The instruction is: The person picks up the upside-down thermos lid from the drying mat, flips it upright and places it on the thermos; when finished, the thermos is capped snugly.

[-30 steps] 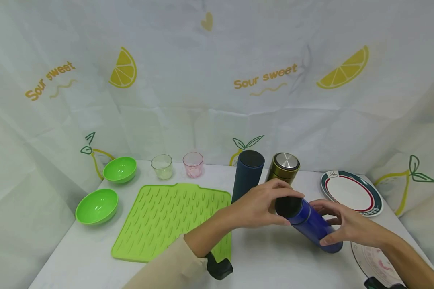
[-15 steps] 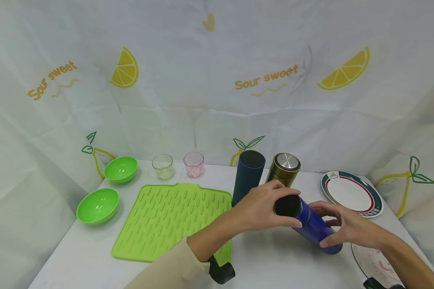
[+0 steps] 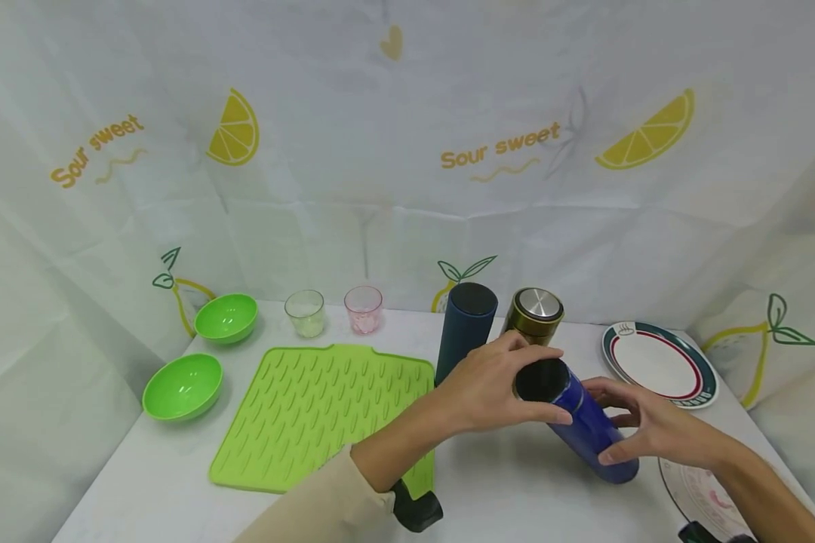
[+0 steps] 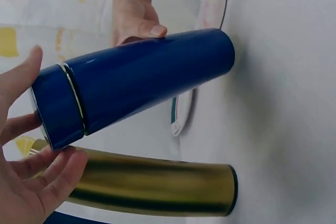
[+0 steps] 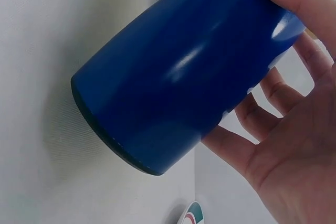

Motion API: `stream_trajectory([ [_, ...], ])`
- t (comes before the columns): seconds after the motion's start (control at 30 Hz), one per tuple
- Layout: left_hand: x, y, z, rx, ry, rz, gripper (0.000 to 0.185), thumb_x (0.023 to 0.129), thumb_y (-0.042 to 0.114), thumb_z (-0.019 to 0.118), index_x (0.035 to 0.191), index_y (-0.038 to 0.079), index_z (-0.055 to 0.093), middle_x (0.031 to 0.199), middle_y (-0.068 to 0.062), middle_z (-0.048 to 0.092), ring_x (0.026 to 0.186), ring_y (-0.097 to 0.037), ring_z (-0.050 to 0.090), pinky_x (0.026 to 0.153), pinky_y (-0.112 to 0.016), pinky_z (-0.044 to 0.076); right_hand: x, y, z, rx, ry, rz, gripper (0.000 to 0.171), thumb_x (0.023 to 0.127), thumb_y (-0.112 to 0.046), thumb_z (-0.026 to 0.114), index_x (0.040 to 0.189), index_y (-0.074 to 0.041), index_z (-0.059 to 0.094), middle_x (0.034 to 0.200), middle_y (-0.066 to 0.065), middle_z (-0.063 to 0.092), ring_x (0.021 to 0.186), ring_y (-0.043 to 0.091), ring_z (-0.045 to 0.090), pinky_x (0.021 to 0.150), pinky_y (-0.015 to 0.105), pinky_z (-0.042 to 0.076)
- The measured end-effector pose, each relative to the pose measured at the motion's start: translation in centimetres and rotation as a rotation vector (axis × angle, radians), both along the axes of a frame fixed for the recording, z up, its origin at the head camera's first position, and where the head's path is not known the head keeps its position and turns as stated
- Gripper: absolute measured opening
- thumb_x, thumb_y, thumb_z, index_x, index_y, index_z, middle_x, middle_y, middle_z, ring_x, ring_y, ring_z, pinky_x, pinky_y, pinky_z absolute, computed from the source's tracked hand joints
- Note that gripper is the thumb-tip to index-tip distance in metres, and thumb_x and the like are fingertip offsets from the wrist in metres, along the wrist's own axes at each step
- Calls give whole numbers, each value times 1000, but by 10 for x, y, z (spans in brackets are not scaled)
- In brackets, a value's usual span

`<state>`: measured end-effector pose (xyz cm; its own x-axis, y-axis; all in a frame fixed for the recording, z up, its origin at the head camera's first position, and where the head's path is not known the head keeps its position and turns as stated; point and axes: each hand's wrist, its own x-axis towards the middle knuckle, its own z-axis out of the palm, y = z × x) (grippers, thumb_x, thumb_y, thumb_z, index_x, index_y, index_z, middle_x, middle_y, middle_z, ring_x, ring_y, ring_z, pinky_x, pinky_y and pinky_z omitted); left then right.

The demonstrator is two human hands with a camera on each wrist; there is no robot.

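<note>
Flask [image 3: 587, 422], glossy cobalt blue with a dark cap, tilted, gripped by left hand [image 3: 496, 385] and right hand [image 3: 652, 430]

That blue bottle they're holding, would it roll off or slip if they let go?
Probably it would tip: the blue bottle leans on its base edge, held by the left hand at the cap and the right hand lower down. Lying down, its round body would likely roll. The glossy surface looks somewhat slippery.

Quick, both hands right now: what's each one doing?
Left hand: fingers curled round the lid end of the blue flask, gripping it.
Right hand: holds the flask's lower body, thumb and fingers round it.
</note>
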<state>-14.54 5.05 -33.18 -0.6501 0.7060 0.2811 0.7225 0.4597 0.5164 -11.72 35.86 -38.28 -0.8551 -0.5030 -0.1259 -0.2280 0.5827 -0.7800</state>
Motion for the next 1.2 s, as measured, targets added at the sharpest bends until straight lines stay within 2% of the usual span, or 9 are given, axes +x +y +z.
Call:
stream_trajectory([
  [0.13,-3,-2,2,26,-39,-95,63,86,43,81,144,29,59,129,2,58,102,-3,56,81,-6,44,0,-2,0,-14,-24,5,75,83,-16,82,146,-4,44,130,-32,55,117,-16,52,87,18,56],
  [0.3,-7,-6,8,1,-67,-237,64,85,15,84,143,26,61,146,1,54,131,-7,52,106,-13,44,0,-3,-1,-1,-24,1,76,82,-18,82,147,-4,45,132,-25,57,116,-16,52,87,18,55],
  [0.4,-5,-5,10,-35,-44,-189,65,86,22,84,145,29,58,147,2,53,136,-9,50,112,-19,42,0,-4,-1,-4,-27,0,76,82,-17,82,147,-4,44,131,-25,57,116,-16,52,87,18,55],
  [0.57,-1,-1,7,-56,-11,-32,66,83,55,80,141,33,59,128,5,57,113,-5,54,92,-13,47,0,-4,-1,-15,-41,4,74,83,-17,81,146,-4,44,130,-30,56,116,-14,52,86,19,56],
  [0.63,-1,0,6,-43,-7,-44,63,83,54,81,139,32,61,126,5,58,111,-4,55,91,-12,46,0,-3,-1,-11,-37,6,74,83,-17,81,146,-5,45,130,-30,56,116,-14,52,86,19,56],
  [0.83,-5,-4,10,-33,17,-212,58,84,22,85,138,27,64,145,3,56,136,-9,51,114,-19,40,1,-3,-1,-12,-25,9,75,83,-16,81,147,-4,44,130,-30,56,117,-15,51,86,19,55],
  [0.93,-2,-4,11,-72,41,-147,64,86,35,83,144,29,58,145,3,54,133,-10,51,110,-19,44,1,-3,-1,-8,-28,6,75,83,-16,81,147,-5,44,130,-32,55,117,-15,51,86,19,56],
  [1.07,3,0,9,-125,93,3,70,83,63,75,143,32,57,128,3,59,108,-6,57,86,-13,49,1,-3,-1,-4,-30,3,73,83,-18,81,146,-6,45,130,-30,55,116,-15,51,86,19,56],
  [1.2,2,-1,8,-100,88,-32,59,86,53,77,138,31,62,127,4,61,110,-6,58,89,-13,48,1,-5,0,-12,-29,12,73,83,-17,81,146,-6,45,131,-29,56,117,-15,51,86,19,56],
])
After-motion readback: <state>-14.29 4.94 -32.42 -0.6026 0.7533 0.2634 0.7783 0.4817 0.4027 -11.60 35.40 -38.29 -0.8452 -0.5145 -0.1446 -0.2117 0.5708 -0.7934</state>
